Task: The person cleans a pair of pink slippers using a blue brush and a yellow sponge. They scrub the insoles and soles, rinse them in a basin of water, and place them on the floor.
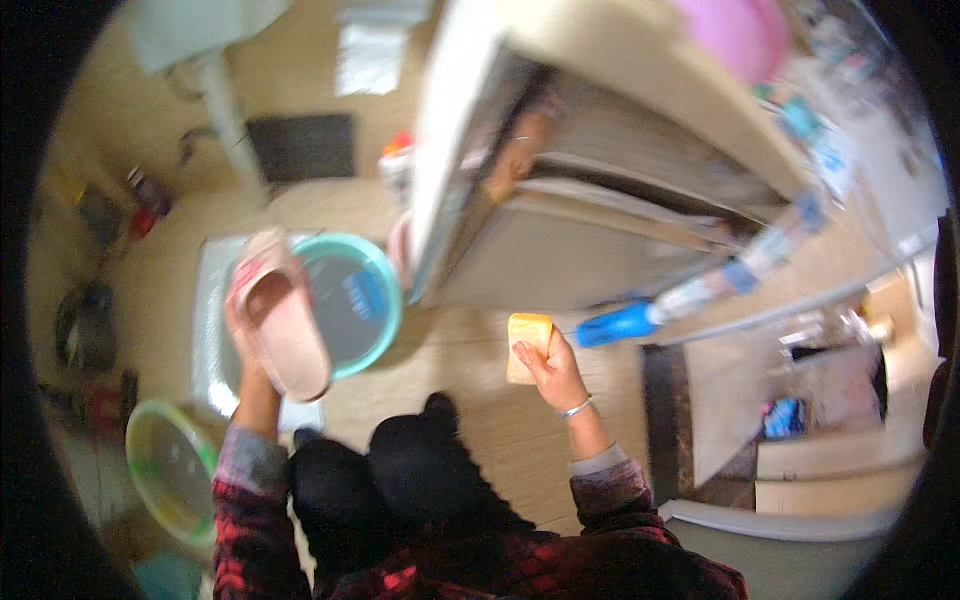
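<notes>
A pink slide slipper (289, 330) is in my left hand (244, 334), sole downward and toe pointing away from me. My fingers pass under it and are mostly hidden. The slipper is held over the edge of a teal plastic basin (395, 315), which holds greyish liquid and something blue (365, 295), too blurred to name. My right hand (559, 371) grips a yellow block (529, 330), perhaps a sponge or a bar of soap, with the thumb across its face. That hand is above the floor, apart from the basin.
Under the basin lies a white squat-toilet pan or tray (214, 322). A green-rimmed tub (142, 450) stands to my left. Ahead on the right rises a white cabinet with a mirror-like panel (517, 259); a blue object (615, 324) is by its base. A dark mat (304, 146) lies farther off.
</notes>
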The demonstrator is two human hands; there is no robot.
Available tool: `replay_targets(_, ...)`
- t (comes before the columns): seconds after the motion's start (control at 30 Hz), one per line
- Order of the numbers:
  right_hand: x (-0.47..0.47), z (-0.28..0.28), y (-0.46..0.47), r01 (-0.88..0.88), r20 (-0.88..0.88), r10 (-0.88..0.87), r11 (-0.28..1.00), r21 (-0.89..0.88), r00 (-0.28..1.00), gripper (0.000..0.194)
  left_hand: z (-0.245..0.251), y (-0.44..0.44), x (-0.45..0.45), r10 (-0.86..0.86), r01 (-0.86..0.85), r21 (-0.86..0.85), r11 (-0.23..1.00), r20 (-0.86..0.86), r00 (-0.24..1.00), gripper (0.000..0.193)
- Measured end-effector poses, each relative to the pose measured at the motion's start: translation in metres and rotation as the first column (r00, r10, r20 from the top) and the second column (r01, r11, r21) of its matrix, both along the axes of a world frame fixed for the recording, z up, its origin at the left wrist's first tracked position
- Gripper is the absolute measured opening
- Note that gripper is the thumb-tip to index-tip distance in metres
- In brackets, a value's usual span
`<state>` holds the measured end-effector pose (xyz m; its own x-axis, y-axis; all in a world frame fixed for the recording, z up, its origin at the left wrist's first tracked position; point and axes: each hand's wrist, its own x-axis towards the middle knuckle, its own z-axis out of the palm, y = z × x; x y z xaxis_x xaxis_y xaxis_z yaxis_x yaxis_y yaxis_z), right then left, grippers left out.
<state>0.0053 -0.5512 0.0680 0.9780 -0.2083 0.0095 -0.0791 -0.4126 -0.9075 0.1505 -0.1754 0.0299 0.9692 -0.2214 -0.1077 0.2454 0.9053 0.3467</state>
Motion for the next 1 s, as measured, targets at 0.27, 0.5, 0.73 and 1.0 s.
replay_targets(0.27,-0.061,0.159,-0.131,0.449,0.448,-0.363,0.888,-0.099,0.817,0.026,0.022,-0.024,0.004,0.038,-0.034,0.081,0.996,-0.055,0.998,0.056)
replay_targets(0.5,-0.033,0.302,-0.223,0.701,0.742,-0.161,0.502,-0.506,0.651,0.025,0.051,-0.043,-0.002,0.022,-0.023,0.168,0.986,0.007,1.0,0.055)
replay_targets(0.73,0.054,0.36,-0.281,0.621,0.633,-0.122,-0.122,-0.774,0.765,0.023,0.052,-0.048,-0.001,0.062,-0.062,0.167,0.984,0.009,0.998,0.055)
replay_targets(1.0,0.083,0.353,-0.337,0.34,0.31,-0.283,0.062,-0.938,0.908,0.037,0.032,-0.029,0.003,0.16,-0.162,0.051,0.986,0.037,0.986,0.045)
